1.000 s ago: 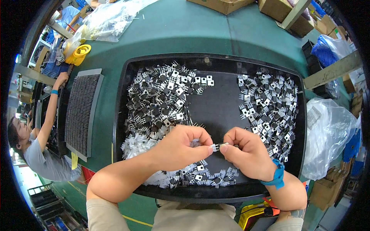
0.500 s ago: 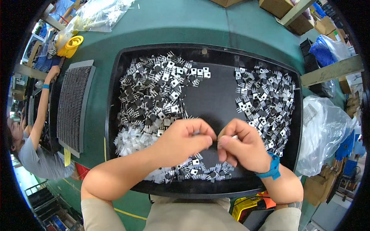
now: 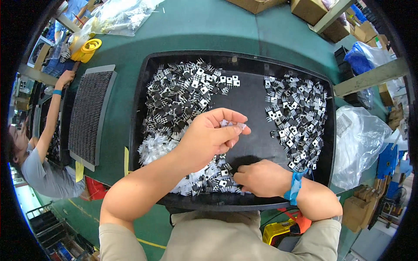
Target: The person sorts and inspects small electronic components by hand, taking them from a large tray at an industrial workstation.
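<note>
A black tray (image 3: 252,93) holds heaps of small black three-legged transistors, with one heap (image 3: 180,93) on the left and another (image 3: 298,119) on the right. White translucent plastic pieces (image 3: 156,150) are piled at its left near side. Over the middle of the tray, my left hand (image 3: 215,132) is curled around several such white pieces (image 3: 232,124). My right hand (image 3: 263,178), with a blue wrist strap, is low at the near side, beside the transistors (image 3: 224,183) there. Its fingers are curled down and their tips are mostly hidden.
On the green table (image 3: 209,26), a grey rack of closely packed dark parts (image 3: 92,115) lies left of the tray. A clear plastic bag (image 3: 359,139) is at the right, and cardboard boxes (image 3: 309,15) are at the back. A person (image 3: 48,143) works on the left.
My hands were together over the tray and have parted. The left has risen slightly, showing white pieces in its fingers. The right has dropped toward the near heap.
</note>
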A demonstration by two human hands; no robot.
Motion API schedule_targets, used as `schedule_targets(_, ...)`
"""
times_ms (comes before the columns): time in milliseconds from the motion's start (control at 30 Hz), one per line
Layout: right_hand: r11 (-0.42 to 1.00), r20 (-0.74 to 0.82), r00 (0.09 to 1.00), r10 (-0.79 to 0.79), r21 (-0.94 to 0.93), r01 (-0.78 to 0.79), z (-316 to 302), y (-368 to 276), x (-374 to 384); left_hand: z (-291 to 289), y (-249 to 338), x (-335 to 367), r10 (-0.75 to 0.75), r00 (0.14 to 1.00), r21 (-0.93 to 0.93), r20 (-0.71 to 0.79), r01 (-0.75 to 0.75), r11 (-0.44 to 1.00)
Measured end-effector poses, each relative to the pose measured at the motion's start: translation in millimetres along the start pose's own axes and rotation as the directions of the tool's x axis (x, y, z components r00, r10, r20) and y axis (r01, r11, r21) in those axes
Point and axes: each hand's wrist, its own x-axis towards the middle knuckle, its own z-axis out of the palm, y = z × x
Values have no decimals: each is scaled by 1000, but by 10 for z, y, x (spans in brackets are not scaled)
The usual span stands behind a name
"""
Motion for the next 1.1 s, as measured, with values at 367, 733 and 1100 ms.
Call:
schedule_targets(367,1000,-74,997,6,-28,-8,-66,-85,-116,217,107,-38,101,995,137,-8,-99,986)
schedule_targets(733,892,-507,856,105,429,145,-473,-324,-208,217,16,5,98,994,103,43,-102,989)
schedule_targets(1100,845,-743,542,392,524,106,-327,-43,-213,88,-100,-26,-20,1000,57,23,19,998)
